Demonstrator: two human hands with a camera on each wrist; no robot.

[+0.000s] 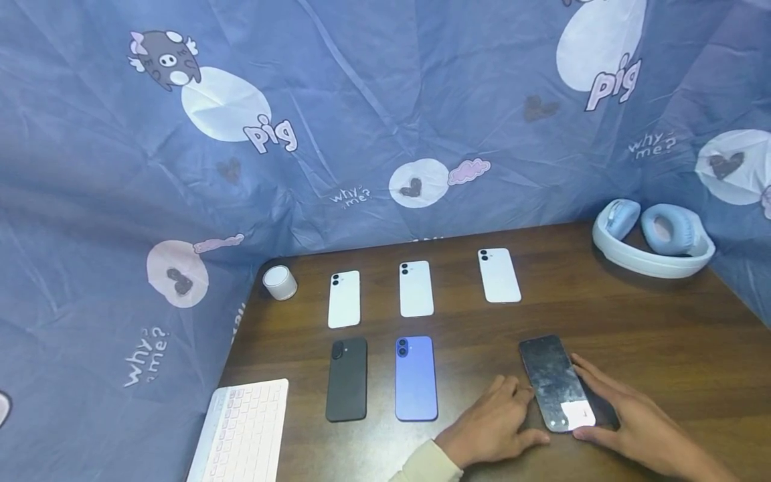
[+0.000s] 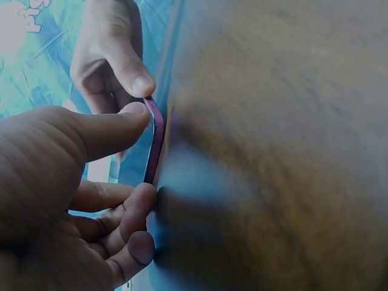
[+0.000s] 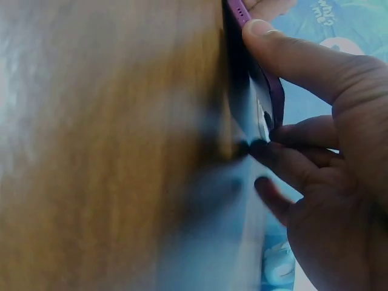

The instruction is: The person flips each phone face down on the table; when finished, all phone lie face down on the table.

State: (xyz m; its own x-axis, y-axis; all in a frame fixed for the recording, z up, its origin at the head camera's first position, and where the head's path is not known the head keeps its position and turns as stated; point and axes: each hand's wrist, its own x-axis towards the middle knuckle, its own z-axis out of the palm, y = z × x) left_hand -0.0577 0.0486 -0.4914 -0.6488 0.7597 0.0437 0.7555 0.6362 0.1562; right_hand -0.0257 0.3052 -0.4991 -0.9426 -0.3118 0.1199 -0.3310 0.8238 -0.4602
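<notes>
At the near right of the bench point(image 1: 632, 321), we see the left hand point(image 1: 494, 428) and right hand point(image 1: 638, 418) pinching the edges of a screen-up phone point(image 1: 557, 383), fingers curled round it. Placement beside the blue phone point(image 1: 415, 378) seems underway. Squaring it likely needs gentle nudges.

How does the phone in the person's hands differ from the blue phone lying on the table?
The held phone shows its dark glossy screen, while the blue phone lies back up with its camera lenses showing. The held phone sits askew, gripped by its edges between the left hand and right hand; the blue phone lies straight and untouched. Both are slim, similar-sized slabs.
</notes>
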